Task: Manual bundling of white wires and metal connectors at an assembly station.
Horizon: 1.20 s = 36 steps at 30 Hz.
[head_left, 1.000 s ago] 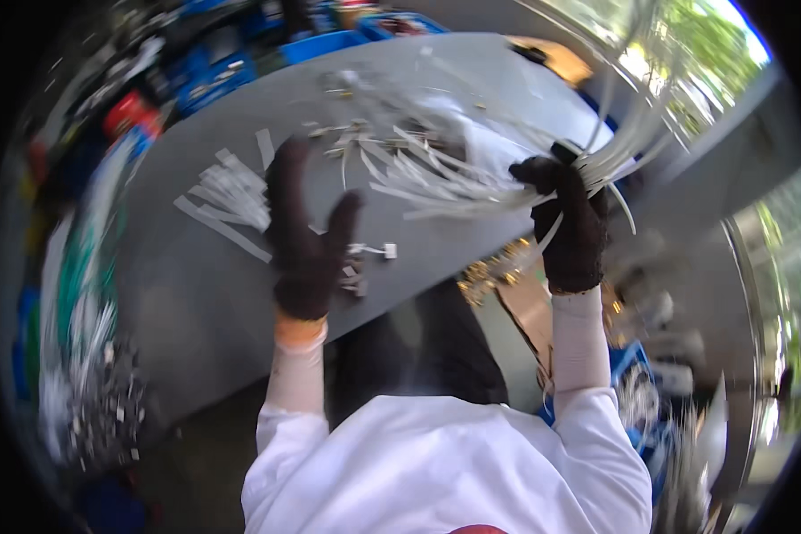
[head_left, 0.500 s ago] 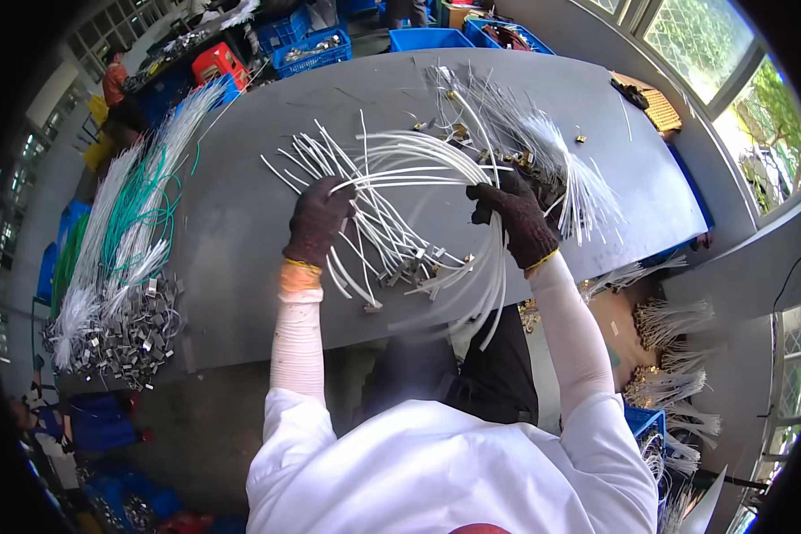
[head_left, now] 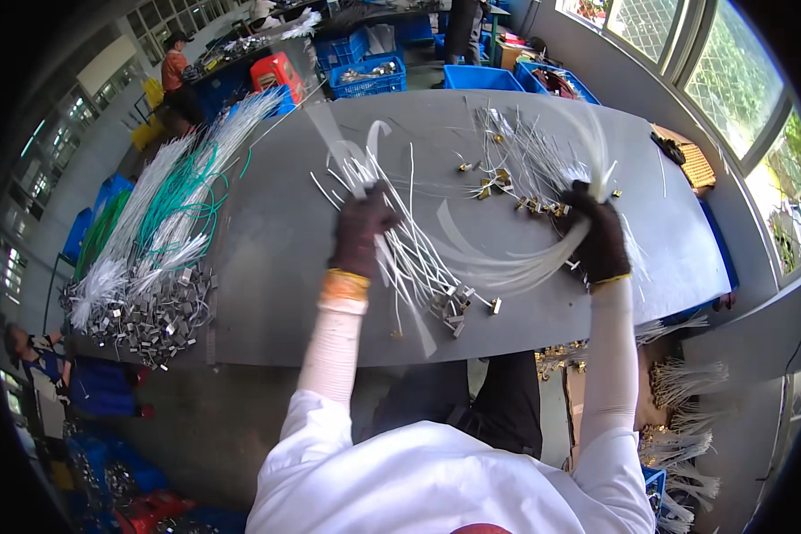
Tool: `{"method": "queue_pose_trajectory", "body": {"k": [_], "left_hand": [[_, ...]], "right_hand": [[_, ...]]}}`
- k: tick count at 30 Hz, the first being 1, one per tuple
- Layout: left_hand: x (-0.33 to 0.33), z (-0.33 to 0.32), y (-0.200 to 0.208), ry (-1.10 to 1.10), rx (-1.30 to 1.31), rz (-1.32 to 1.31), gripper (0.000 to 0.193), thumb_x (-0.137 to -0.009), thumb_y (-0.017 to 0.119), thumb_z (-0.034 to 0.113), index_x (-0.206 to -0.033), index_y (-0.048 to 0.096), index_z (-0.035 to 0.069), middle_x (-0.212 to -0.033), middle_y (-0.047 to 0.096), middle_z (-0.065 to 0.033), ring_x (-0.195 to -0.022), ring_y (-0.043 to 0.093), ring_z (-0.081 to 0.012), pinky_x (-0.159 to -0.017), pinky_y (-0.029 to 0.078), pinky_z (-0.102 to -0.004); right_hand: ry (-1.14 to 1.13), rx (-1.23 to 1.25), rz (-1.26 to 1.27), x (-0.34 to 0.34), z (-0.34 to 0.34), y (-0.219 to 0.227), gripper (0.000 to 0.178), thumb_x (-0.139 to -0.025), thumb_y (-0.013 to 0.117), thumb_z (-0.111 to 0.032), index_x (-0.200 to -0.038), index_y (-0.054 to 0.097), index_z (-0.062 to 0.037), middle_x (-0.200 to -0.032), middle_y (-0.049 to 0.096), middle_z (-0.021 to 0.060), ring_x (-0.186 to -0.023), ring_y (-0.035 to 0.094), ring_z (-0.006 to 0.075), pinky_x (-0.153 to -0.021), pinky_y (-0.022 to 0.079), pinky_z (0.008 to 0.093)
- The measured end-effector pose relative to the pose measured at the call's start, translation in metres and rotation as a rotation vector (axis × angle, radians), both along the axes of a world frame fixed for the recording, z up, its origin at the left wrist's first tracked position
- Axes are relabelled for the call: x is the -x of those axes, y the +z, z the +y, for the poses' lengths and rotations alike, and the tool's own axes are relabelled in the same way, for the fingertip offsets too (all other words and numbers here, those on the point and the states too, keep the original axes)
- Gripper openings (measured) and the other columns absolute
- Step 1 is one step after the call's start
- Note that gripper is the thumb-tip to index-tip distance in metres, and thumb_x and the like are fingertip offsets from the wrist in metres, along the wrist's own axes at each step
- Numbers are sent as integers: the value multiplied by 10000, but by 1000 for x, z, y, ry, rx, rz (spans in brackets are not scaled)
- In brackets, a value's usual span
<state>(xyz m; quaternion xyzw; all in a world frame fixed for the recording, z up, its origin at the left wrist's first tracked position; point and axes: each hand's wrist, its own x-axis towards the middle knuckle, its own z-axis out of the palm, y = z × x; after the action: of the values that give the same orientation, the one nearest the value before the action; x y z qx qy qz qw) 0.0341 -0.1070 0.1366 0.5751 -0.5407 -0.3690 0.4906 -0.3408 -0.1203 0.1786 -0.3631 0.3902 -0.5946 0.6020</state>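
Note:
My right hand (head_left: 601,238), in a dark glove, is closed round a bundle of white cables (head_left: 525,271) at the right of the grey table. The bundle curves out on both sides of my fist and is smeared by motion. My left hand (head_left: 362,230), also in a dark glove, is closed over the loose pile of white cables (head_left: 418,245) in the middle. Blurred white strands stick out above and below its fingers, so it grips at least one cable. Small metal end pieces (head_left: 454,304) lie at the pile's near end.
Long white and green cable bundles (head_left: 173,205) lie along the table's left side, above a heap of metal connectors (head_left: 156,316). Thin clear strands with brass-coloured pieces (head_left: 498,182) spread at the far right. Blue crates (head_left: 368,80) stand beyond; a person (head_left: 176,76) is at the far left.
My right hand has moved right with the bundle, away from my left hand. My left hand has shifted over the middle pile. The view has also shifted, moving the scene rightward and down.

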Motion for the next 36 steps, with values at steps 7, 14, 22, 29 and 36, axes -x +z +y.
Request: {"method": "queue_pose_trajectory", "body": {"k": [7,14,22,29,36], "left_hand": [[166,13,-6,-346,134,-38,275,-995,553,252,-1143,620,31,-988,665,-57,-905,639,-148,-795,513,-296],[201,9,1,-805,-86,248,320,-965,612,237,-1162,579,-12,-913,655,-82,-841,649,-166,-766,516,-292],[212,-22,18,-666,179,618,178,-943,623,75,-1102,619,-5,-996,675,-83,-941,658,-165,-853,541,-304],[249,-33,10,-504,-176,1140,289,-900,666,30,-1176,587,-3,-1010,643,-104,-940,664,-243,-850,585,-355],[228,-56,8,-367,-317,1431,172,-854,739,164,-992,658,99,-961,678,-54,-962,663,-289,-950,509,-577]], "right_hand": [[32,311,252,-49,-31,-73,274,-921,629,-200,-1107,646,1,-985,705,117,-824,680,201,-729,558,319],[117,268,713,-21,11,-14,386,-998,497,-350,-1213,576,-40,-978,637,85,-884,614,180,-778,508,331],[193,574,694,9,34,-36,932,-752,787,-26,-1514,251,-46,-1458,443,152,-1377,398,248,-1134,314,350],[-141,586,872,22,34,-97,758,-782,696,-7,-1454,350,-50,-1404,472,175,-1315,462,300,-1077,391,381],[-331,622,971,24,23,-112,498,-815,691,-63,-1285,526,-80,-1136,637,167,-1061,637,324,-889,512,395]]}}
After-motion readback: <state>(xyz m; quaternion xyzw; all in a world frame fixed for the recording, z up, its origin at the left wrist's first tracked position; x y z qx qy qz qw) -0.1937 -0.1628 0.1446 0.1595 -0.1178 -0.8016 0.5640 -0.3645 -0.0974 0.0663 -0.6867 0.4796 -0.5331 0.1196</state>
